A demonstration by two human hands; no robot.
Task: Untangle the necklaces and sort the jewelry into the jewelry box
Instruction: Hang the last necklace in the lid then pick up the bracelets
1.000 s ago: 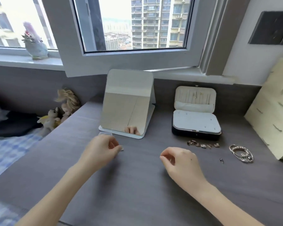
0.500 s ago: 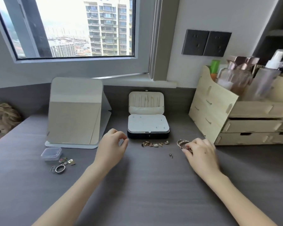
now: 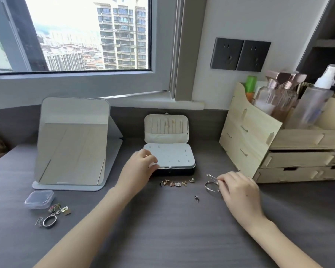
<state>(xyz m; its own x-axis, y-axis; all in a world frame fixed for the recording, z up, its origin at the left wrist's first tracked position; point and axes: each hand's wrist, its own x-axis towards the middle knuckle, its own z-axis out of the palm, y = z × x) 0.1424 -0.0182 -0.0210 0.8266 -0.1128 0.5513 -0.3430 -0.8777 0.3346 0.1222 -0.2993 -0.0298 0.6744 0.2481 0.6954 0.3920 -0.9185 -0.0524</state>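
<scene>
The jewelry box (image 3: 174,170) stands open at the back centre of the grey desk, dark-sided with a cream lining and a white earring panel (image 3: 172,154) lying across its base. My left hand (image 3: 138,166) rests on the box's front left corner, fingers curled on the panel's edge. A row of small earrings (image 3: 177,183) lies just in front of the box. To the right, my right hand (image 3: 238,192) pinches a tangle of silver bangles and chain (image 3: 211,184) on the desk. One small earring (image 3: 196,198) lies alone nearer me.
A tilted mirror (image 3: 72,144) stands at the left, with a clear plastic case (image 3: 39,199) and a loose pile of rings and earrings (image 3: 53,214) in front of it. A wooden drawer organiser (image 3: 275,149) with bottles stands at the right.
My view has swung right and closer to the box. My left hand moved forward onto the box's front left corner. My right hand reached the silver tangle and stays on it.
</scene>
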